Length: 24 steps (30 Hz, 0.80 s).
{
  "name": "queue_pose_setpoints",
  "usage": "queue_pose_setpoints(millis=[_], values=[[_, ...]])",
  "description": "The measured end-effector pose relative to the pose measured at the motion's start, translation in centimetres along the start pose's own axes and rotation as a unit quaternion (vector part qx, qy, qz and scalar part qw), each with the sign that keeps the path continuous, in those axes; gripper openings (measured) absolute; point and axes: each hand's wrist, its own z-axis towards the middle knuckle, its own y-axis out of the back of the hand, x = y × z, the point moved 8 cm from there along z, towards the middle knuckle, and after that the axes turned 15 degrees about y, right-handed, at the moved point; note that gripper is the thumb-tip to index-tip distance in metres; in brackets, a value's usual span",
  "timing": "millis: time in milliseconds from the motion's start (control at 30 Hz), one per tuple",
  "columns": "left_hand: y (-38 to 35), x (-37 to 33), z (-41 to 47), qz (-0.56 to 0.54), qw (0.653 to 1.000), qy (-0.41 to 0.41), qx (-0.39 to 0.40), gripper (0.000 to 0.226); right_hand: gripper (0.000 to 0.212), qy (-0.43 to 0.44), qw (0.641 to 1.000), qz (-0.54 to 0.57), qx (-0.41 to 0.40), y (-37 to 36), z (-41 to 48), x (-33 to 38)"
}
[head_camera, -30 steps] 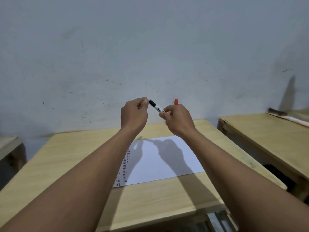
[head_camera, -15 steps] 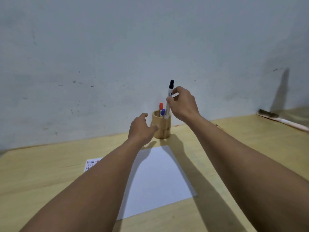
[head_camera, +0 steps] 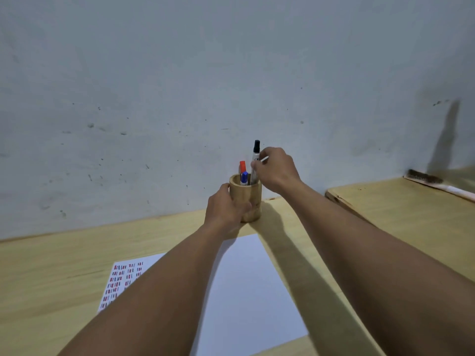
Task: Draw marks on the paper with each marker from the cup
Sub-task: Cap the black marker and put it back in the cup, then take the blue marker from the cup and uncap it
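Observation:
A round wooden cup (head_camera: 253, 195) stands at the back of the desk, near the wall. My left hand (head_camera: 226, 209) wraps around its left side. A red-capped marker (head_camera: 242, 166) and a blue-capped marker (head_camera: 244, 178) stand inside it. My right hand (head_camera: 276, 168) pinches a white marker with a black cap (head_camera: 255, 156), held upright with its lower end inside the cup. A white sheet of paper (head_camera: 246, 283) lies in front of the cup, with rows of small red and dark marks at its left edge; my left forearm covers part of it.
The wooden desk (head_camera: 51, 278) runs along a grey wall. A second desk (head_camera: 411, 217) stands to the right across a narrow gap, with a brush (head_camera: 424, 177) lying at its back.
The black-capped marker, capped between both hands a second ago, has gone down into the cup in my right hand. My left hand moved forward and took hold of the cup.

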Motion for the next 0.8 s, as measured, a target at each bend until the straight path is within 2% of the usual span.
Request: queue_pose_setpoints(millis=[133,300,467,567,700,800], values=[[-0.4,0.0,0.4,-0.023,1.0,-0.007,0.005,0.053,0.027,-0.022,0.999,-0.033,0.03,-0.8,-0.1,-1.3],[-0.5,0.2,0.7,-0.04,0.999,-0.006,0.009,0.056,0.019,-0.06,0.995,-0.038,0.063,-1.5,-0.1,-2.6],[-0.6,0.4,0.9,-0.051,0.999,-0.011,0.012,0.059,0.021,-0.061,0.996,-0.027,0.059,-1.9,-0.2,-3.3],[-0.5,0.5,1.1,-0.05,0.999,-0.011,0.004,0.061,0.033,-0.051,0.998,-0.002,0.03,-1.5,-0.8,-2.9],[-0.4,0.6,1.1,-0.036,0.999,-0.016,-0.003,0.062,0.011,-0.033,0.999,0.022,0.013,-1.6,-2.1,-2.1],[-0.2,0.8,1.2,-0.029,0.999,-0.015,-0.015,0.053,0.012,-0.023,0.999,0.012,0.038,-2.4,-3.0,-1.7]])
